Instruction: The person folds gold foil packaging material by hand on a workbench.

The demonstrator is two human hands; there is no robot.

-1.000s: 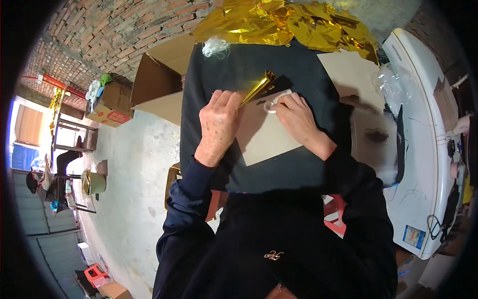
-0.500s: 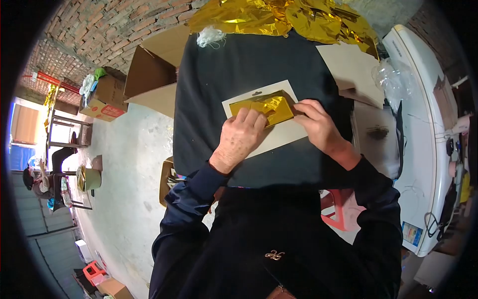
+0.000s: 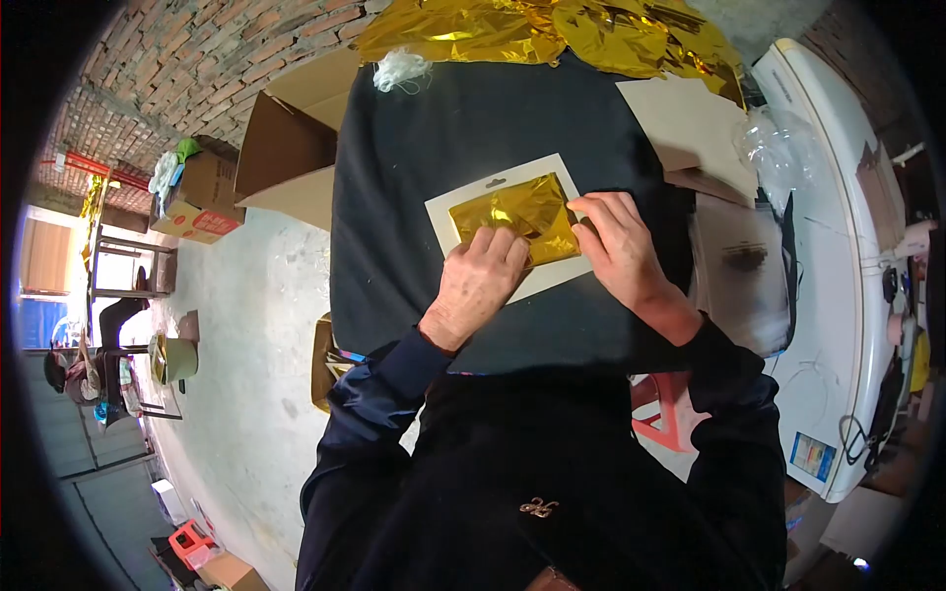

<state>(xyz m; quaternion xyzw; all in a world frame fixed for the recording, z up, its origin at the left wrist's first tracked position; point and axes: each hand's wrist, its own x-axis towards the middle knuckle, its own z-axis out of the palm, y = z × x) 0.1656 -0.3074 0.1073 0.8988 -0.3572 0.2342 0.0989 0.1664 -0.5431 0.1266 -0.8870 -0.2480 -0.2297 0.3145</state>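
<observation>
A folded piece of gold foil (image 3: 506,204) lies over a white card (image 3: 547,281) with a hang hole near its top edge. Both rest on a black cloth-covered table. My left hand (image 3: 478,281) has its fingers curled and pressed together at the foil's lower left edge; its fingertips are hidden beneath the knuckles. At the right side, the thumb and fingers of my right hand (image 3: 623,248) pinch the foil's edge near the card's border. Creases run across the foil between the two hands.
Large gold foil sheets (image 3: 473,32) cover the table's far edge, beside a bundle of white string (image 3: 400,71). Cardboard (image 3: 685,123) and clear plastic (image 3: 778,148) lie at the right, by a white appliance (image 3: 838,295). An open carton (image 3: 286,148) stands left. Another person (image 3: 89,379) sits far left.
The foil now lies flatter and covers more of the card, its upper part no longer raised. Both hands stay at its edges, the left slightly lower. The whole view has shifted a little.
</observation>
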